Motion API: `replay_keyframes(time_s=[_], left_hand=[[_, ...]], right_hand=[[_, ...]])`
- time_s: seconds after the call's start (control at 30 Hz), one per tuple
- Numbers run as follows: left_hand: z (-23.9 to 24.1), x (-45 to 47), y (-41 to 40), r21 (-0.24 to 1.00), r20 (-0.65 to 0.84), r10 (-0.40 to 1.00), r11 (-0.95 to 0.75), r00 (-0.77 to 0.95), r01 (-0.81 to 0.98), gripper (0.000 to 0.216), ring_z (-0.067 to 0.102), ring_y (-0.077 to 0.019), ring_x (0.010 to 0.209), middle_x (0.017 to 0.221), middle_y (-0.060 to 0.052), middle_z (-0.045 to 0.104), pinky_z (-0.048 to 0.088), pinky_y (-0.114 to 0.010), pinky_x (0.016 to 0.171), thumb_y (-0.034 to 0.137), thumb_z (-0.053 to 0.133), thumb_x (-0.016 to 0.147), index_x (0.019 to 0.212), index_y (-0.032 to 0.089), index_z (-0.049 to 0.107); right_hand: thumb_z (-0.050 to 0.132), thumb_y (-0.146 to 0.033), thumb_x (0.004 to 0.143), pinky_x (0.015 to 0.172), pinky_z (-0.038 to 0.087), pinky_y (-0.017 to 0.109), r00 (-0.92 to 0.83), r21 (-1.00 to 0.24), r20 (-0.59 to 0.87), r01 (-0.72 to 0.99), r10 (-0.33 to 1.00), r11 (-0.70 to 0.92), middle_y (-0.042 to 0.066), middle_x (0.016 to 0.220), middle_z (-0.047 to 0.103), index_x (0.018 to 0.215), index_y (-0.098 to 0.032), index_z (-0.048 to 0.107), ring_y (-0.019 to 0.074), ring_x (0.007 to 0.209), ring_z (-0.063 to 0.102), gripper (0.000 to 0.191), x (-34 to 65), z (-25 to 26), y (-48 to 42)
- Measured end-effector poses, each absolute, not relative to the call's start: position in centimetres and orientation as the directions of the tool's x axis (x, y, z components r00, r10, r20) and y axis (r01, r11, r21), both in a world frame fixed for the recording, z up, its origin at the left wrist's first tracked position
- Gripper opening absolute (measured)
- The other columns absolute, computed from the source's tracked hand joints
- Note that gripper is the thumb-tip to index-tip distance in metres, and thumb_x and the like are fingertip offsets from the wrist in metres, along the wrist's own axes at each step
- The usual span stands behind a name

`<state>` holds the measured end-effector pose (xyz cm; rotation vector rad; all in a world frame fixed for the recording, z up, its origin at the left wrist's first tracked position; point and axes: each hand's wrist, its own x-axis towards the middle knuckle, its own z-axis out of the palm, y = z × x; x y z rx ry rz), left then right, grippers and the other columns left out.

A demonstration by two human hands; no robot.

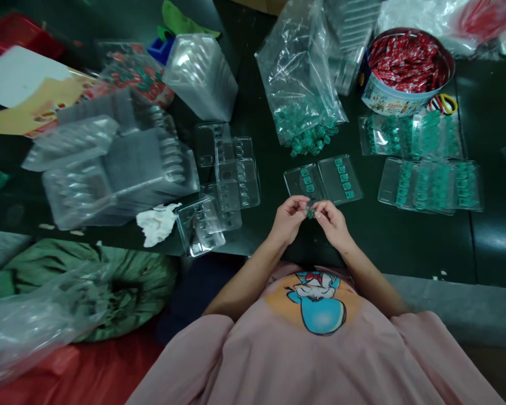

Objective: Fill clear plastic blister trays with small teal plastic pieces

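Note:
My left hand (288, 218) and my right hand (332, 224) meet near the table's front edge, fingertips pinched around a small green plastic piece (310, 213). Just beyond my fingers lies a clear plastic tray (294, 179) with a few green pieces in its slots. To its right, another clear tray (352, 178) holds a row of several green pieces. Farther back, a heap of loose green pieces (312, 139) spills from the mouth of a clear plastic bag (297, 62). My fingers partly hide the held piece.
Stacked clear trays (130, 169) and loose trays (238, 174) lie left. At right are filled trays (432, 185), a round tin (398, 101) of red packets and yellow-handled scissors (449, 103). A crumpled white tissue (157, 226) rests near the front edge.

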<state>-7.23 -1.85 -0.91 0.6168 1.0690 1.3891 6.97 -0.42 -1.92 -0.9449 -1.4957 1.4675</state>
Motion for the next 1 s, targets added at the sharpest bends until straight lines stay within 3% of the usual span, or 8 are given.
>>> replay_keyframes(time_s=[0.2, 0.37, 0.6, 0.8, 1.0], left_hand=[[-1.8, -7.0, -1.9, 0.923, -0.234, 0.948, 0.146, -0.217, -0.357, 0.021, 0.048, -0.0072, 0.065, 0.069, 0.004, 0.052, 0.044, -0.021, 0.068, 0.016, 0.071, 0.064, 0.085, 0.019, 0.069], [-2.4, -6.9, -2.1, 0.938, -0.219, 0.941, 0.131, -0.258, -0.320, 0.023, 0.053, -0.0087, 0.071, 0.075, 0.002, 0.057, 0.046, -0.022, 0.071, 0.019, 0.073, 0.066, 0.088, 0.019, 0.069], [-2.9, -7.6, -2.3, 0.780, -0.377, 0.922, 0.266, -0.085, -0.567, 0.031, 0.055, -0.0086, 0.070, 0.084, 0.001, 0.059, 0.047, -0.022, 0.063, 0.023, 0.080, 0.064, 0.090, 0.022, 0.064], [-3.1, -7.9, -2.4, 0.689, -0.458, 0.889, 0.375, 0.029, -0.620, 0.032, 0.057, -0.0087, 0.069, 0.086, -0.001, 0.062, 0.046, -0.021, 0.059, 0.023, 0.083, 0.061, 0.088, 0.022, 0.065], [-3.0, -6.8, -1.8, 0.884, -0.347, 0.937, 0.310, -0.046, -0.349, 0.026, 0.060, -0.0107, 0.075, 0.083, -0.001, 0.066, 0.049, -0.024, 0.072, 0.020, 0.082, 0.060, 0.082, 0.017, 0.069]], right_hand=[[0.059, -0.042, 0.086, 0.070, 0.045, 0.027, -0.238, -0.979, -0.104, -0.148, 0.966, -0.142, 0.000, 0.085, 0.059, 0.087, -0.022, 0.051, 0.0118, 0.072, 0.054, 0.021, 6.0, -2.8, -1.3], [0.070, -0.043, 0.073, 0.059, 0.041, 0.023, -0.260, -0.901, -0.296, -0.244, 0.919, -0.360, -0.005, 0.071, 0.052, 0.087, -0.025, 0.047, 0.0107, 0.064, 0.051, 0.033, 5.7, -2.5, -1.4], [0.077, -0.041, 0.065, 0.062, 0.046, 0.024, -0.329, -0.789, -0.394, -0.358, 0.858, -0.499, -0.004, 0.072, 0.051, 0.078, -0.025, 0.043, 0.0108, 0.065, 0.051, 0.041, 6.3, -2.4, -1.1], [0.075, -0.035, 0.067, 0.058, 0.040, 0.022, -0.291, -0.827, -0.370, -0.330, 0.882, -0.456, -0.006, 0.069, 0.050, 0.078, -0.023, 0.048, 0.0085, 0.060, 0.046, 0.032, 7.4, -2.8, -1.0], [0.069, -0.032, 0.073, 0.061, 0.038, 0.023, -0.202, -0.945, -0.266, -0.137, 0.942, -0.296, -0.004, 0.072, 0.054, 0.080, -0.021, 0.053, 0.0091, 0.062, 0.046, 0.021, 9.2, -3.1, 0.0]])
